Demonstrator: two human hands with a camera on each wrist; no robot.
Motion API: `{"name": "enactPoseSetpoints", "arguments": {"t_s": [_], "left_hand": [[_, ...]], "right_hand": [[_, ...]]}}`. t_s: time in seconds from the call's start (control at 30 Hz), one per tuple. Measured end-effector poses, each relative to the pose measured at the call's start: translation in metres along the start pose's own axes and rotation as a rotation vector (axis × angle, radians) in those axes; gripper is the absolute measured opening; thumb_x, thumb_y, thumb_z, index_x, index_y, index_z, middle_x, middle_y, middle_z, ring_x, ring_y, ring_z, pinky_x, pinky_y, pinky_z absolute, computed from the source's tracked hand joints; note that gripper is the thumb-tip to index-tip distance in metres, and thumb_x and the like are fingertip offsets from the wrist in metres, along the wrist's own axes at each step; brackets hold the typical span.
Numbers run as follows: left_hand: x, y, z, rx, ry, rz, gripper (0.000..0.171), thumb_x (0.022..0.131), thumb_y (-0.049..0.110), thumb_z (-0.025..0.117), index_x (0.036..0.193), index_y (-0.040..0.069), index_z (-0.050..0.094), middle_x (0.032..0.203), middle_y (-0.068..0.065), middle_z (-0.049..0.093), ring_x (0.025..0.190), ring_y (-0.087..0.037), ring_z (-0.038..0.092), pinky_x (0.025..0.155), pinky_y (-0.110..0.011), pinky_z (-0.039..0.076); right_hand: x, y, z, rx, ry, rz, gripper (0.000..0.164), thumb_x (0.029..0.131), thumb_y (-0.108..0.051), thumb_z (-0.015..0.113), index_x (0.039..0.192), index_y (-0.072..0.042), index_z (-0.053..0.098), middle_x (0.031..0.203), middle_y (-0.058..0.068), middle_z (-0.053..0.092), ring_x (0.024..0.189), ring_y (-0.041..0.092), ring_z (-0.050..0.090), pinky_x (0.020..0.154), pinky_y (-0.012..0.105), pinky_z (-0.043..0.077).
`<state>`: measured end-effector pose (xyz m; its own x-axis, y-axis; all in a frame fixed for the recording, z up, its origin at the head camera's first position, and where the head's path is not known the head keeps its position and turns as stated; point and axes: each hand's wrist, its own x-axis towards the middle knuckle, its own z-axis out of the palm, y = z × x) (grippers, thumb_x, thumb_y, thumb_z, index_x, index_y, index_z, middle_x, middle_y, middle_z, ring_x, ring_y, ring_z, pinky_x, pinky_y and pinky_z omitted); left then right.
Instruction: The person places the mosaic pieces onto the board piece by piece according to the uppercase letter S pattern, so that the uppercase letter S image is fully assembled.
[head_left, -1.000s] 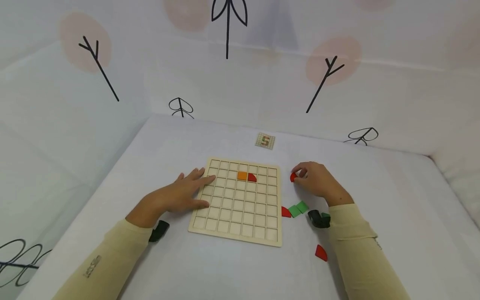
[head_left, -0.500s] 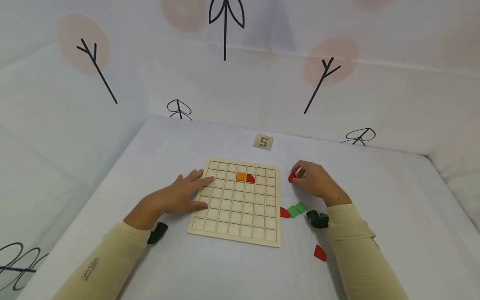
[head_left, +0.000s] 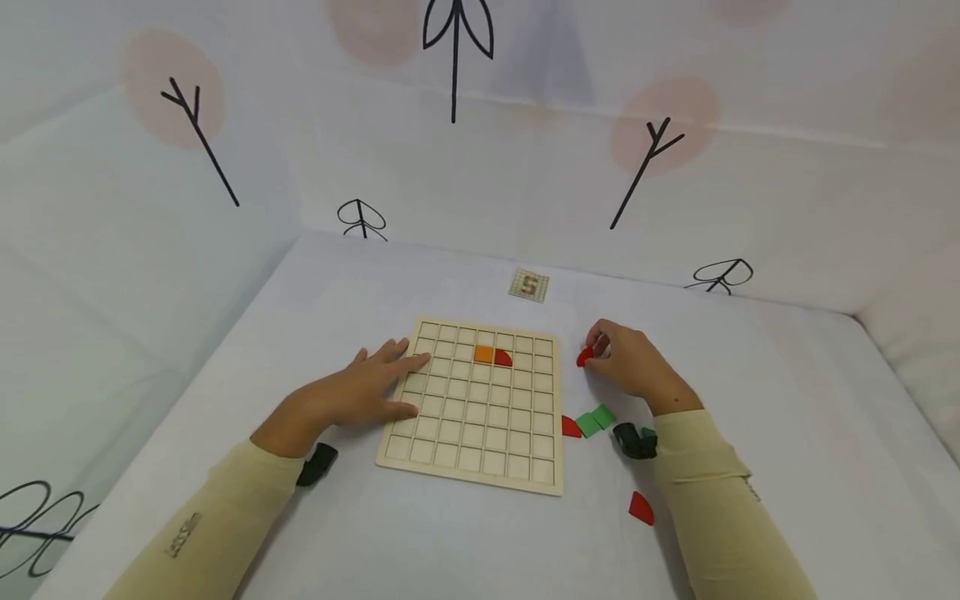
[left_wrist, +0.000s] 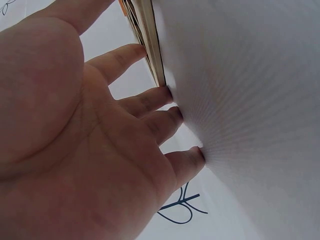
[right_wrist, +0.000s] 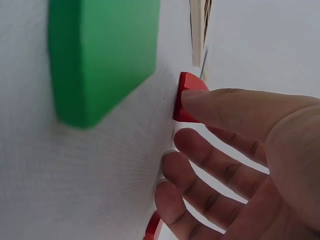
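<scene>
My left hand [head_left: 367, 387] lies spread over the left edge of the wooden grid board [head_left: 465, 433], its thumb and a finger reaching onto the squares. In the left wrist view, other fingertips touch the cloth beside the board's edge [left_wrist: 156, 45]. An orange square tile [head_left: 483, 354] and a red quarter-circle tile [head_left: 502, 357] sit side by side in the board's upper squares. Right of the board, my right hand [head_left: 626, 360] pinches another red quarter-circle tile [right_wrist: 187, 102] between thumb and forefinger, low at the cloth. The hand's remaining fingers are loosely bent.
By the board's right edge lie a red tile [head_left: 571, 427] and two green squares [head_left: 595, 420]. Another red quarter-circle [head_left: 641, 507] lies nearer the front. A small pattern card [head_left: 529, 285] is behind the board. A dark wrist device [head_left: 634, 440] shows at the right sleeve.
The red tile in my right fingers has turned slightly, the hand staying in about the same spot. My left hand remains on the board's edge.
</scene>
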<state>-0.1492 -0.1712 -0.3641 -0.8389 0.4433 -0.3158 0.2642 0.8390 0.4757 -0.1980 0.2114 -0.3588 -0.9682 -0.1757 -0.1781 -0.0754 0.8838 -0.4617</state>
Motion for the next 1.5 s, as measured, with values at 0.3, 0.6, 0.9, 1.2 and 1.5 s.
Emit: {"name": "enactPoseSetpoints", "arguments": {"t_s": [0.3, 0.6, 0.9, 1.2, 1.5], "left_hand": [[0.0003, -0.0013, 0.0014, 0.003, 0.005, 0.001, 0.082, 0.092, 0.042, 0.071, 0.159, 0.027, 0.027, 0.17, -0.011, 0.007, 0.158, -0.031, 0.0, 0.126, -0.057, 0.0], [-0.0011, -0.0006, -0.001, 0.023, 0.007, -0.004, 0.082, 0.092, 0.044, 0.07, 0.16, 0.027, 0.026, 0.169, -0.012, 0.007, 0.157, -0.032, 0.002, 0.126, -0.057, 0.001], [-0.0004, 0.0004, -0.0022, 0.015, -0.002, -0.02, 0.082, 0.092, 0.044, 0.07, 0.16, 0.028, 0.026, 0.17, -0.011, 0.006, 0.157, -0.032, 0.001, 0.126, -0.056, -0.001], [0.0013, 0.0006, 0.0005, -0.003, -0.006, -0.02, 0.082, 0.092, 0.044, 0.07, 0.16, 0.029, 0.026, 0.17, -0.009, 0.006, 0.158, -0.03, 0.001, 0.127, -0.055, -0.001], [0.0025, -0.0002, 0.0018, 0.006, -0.001, -0.014, 0.082, 0.092, 0.044, 0.07, 0.16, 0.029, 0.026, 0.17, -0.01, 0.006, 0.158, -0.031, 0.002, 0.126, -0.056, -0.001]], "right_hand": [[-0.0007, -0.0017, 0.0015, -0.001, 0.009, -0.006, 0.018, 0.091, -0.007, 0.065, 0.108, -0.005, 0.058, 0.108, 0.019, 0.064, 0.092, 0.029, 0.057, 0.073, 0.034, 0.052], [-0.0016, -0.0043, 0.0002, 0.019, -0.002, -0.043, 0.013, 0.09, -0.005, 0.066, 0.1, -0.007, 0.059, 0.104, 0.012, 0.064, 0.086, 0.025, 0.053, 0.068, 0.03, 0.047], [0.0008, -0.0046, 0.0024, 0.031, -0.009, -0.052, 0.012, 0.09, -0.005, 0.067, 0.099, -0.008, 0.059, 0.106, 0.012, 0.066, 0.09, 0.025, 0.055, 0.072, 0.03, 0.049], [0.0005, -0.0043, 0.0042, 0.033, -0.021, -0.051, 0.012, 0.09, -0.005, 0.067, 0.099, -0.008, 0.059, 0.104, 0.012, 0.066, 0.089, 0.025, 0.056, 0.071, 0.029, 0.05], [0.0014, -0.0034, 0.0063, 0.027, -0.024, -0.053, 0.013, 0.091, -0.006, 0.067, 0.1, -0.009, 0.058, 0.104, 0.012, 0.065, 0.09, 0.024, 0.056, 0.071, 0.029, 0.05]]}}
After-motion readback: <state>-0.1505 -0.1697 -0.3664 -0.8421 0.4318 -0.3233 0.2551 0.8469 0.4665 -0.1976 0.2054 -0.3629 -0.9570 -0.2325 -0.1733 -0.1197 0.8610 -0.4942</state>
